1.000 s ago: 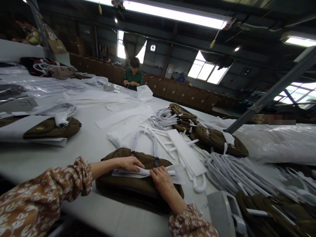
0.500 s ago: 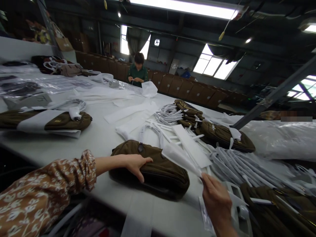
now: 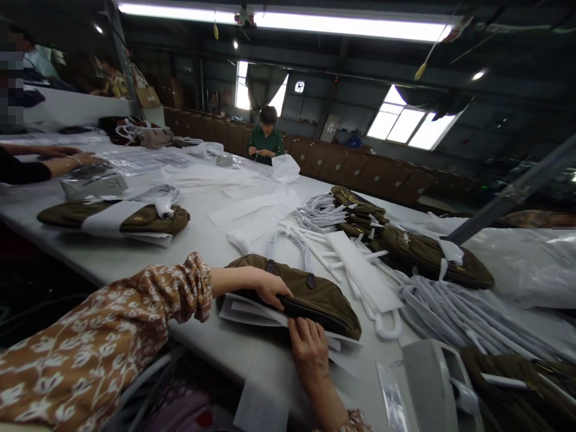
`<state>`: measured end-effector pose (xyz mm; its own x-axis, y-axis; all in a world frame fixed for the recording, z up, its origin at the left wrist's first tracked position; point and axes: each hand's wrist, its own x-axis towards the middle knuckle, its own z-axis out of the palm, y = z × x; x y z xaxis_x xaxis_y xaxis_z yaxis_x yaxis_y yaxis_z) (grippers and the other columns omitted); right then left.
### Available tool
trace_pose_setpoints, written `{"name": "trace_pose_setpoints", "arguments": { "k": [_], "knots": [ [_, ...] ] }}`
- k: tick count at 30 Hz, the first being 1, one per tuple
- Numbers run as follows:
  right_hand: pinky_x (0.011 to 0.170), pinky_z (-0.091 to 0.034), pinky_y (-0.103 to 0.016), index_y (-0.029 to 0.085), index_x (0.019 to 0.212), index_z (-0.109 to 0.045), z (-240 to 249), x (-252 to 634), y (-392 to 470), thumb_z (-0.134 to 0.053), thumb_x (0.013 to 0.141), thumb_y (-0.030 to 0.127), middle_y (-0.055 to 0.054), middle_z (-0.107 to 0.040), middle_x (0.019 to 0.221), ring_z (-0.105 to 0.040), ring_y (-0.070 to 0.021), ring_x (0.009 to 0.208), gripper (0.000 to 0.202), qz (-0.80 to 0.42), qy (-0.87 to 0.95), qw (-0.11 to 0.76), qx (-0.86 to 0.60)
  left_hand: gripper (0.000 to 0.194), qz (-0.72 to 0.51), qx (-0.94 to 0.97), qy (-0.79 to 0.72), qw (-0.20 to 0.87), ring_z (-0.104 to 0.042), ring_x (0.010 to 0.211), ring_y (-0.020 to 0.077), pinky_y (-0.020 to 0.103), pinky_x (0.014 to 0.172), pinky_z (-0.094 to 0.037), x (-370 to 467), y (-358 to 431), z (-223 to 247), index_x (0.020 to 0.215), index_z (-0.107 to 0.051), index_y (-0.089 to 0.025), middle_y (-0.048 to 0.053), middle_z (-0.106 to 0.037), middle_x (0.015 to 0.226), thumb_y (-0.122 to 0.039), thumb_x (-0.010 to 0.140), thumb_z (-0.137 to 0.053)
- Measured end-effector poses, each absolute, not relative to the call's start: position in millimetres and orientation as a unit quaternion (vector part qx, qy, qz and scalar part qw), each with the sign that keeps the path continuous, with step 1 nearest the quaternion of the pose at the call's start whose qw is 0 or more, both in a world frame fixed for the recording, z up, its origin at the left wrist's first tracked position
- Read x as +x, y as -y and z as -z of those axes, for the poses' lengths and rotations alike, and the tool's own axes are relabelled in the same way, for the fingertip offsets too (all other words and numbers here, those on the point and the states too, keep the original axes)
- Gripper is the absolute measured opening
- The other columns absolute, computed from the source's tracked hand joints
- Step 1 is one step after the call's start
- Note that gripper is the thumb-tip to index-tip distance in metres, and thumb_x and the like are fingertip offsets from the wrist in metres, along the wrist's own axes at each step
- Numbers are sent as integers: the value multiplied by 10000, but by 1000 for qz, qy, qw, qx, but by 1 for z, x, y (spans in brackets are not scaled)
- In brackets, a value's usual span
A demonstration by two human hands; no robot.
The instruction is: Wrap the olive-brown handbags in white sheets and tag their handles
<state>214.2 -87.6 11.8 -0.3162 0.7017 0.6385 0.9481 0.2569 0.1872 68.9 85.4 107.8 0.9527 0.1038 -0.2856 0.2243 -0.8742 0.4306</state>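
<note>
A dark olive-brown handbag (image 3: 315, 294) lies on the white table in front of me, its wrapped handles standing up behind it. My left hand (image 3: 270, 288) grips the near edge of the bag from above. White sheets (image 3: 252, 315) are tucked along the bag's near underside and stick out on both sides. My right hand (image 3: 310, 351) pinches the sheets at the middle of that edge, fingers bent and close to my left hand. The fingertips of both hands are partly hidden.
Another olive bag (image 3: 135, 219) with a white band lies to the left. More olive bags (image 3: 423, 252), wrapped cords (image 3: 468, 312) and white strips (image 3: 360, 270) fill the right. A grey tape dispenser (image 3: 427, 384) stands near right. Co-workers are across the table and at left.
My right hand has moved left from beside the bag to its near edge, bringing white sheet along it. My left hand has closed on the bag's edge. A co-worker's arms appear at left.
</note>
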Motion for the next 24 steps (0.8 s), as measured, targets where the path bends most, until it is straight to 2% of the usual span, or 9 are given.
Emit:
{"name": "trace_pose_setpoints", "arguments": {
  "k": [4, 8, 13, 16, 19, 21, 24],
  "knots": [
    [853, -375, -396, 157, 1033, -637, 0, 206, 80, -402, 941, 127, -87, -604, 905, -511, -221, 892, 254, 290, 751, 241, -542, 371, 115, 962, -73, 238, -659, 860, 203, 242, 718, -474, 63, -81, -104, 1201, -588, -206, 58, -703, 1053, -309, 845, -581],
    [775, -363, -373, 151, 991, -638, 11, 201, 81, -438, 930, 131, -65, -563, 798, -479, -204, 796, 210, 292, 743, 236, -554, 397, 101, 968, -65, 219, -673, 825, 232, 262, 686, -471, 57, -70, -97, 1245, -555, -213, 83, -711, 1007, -363, 878, -529],
    [766, -358, -363, 161, 911, -647, 17, 201, 80, -463, 920, 135, -53, -556, 766, -470, -200, 774, 186, 289, 739, 223, -567, 674, 91, 976, -95, 171, -677, 865, 305, 308, 678, -476, 50, -58, -85, 1429, -331, -183, 138, -707, 984, -481, 860, -534],
    [762, -358, -358, 155, 923, -651, 16, 202, 79, -451, 930, 142, -55, -567, 768, -478, -199, 779, 200, 283, 748, 233, -553, 869, 86, 979, -98, 159, -654, 968, 324, 316, 736, -480, 46, -53, -78, 1462, -236, -192, 151, -676, 1100, -519, 769, -645],
    [742, -351, -347, 155, 911, -654, 14, 205, 78, -435, 939, 139, -51, -573, 751, -482, -192, 765, 221, 273, 760, 251, -534, 985, 76, 982, -94, 145, -631, 1016, 332, 330, 778, -479, 45, -49, -69, 1475, -178, -176, 174, -627, 1191, -479, 708, -717],
    [727, -345, -340, 160, 873, -653, 15, 206, 76, -444, 934, 123, -42, -570, 721, -482, -187, 742, 221, 267, 763, 260, -528, 947, 65, 985, -104, 125, -617, 1036, 323, 343, 808, -473, 44, -45, -61, 1477, -168, -188, 167, -613, 1209, -415, 732, -707],
    [688, -338, -331, 169, 808, -648, 19, 207, 75, -458, 925, 107, -33, -561, 675, -478, -180, 691, 231, 261, 759, 269, -533, 754, 33, 988, -125, 83, -572, 1104, 327, 406, 862, -459, 41, -36, -46, 1477, -170, -204, 174, -573, 1254, -291, 845, -571]
  ]
}}
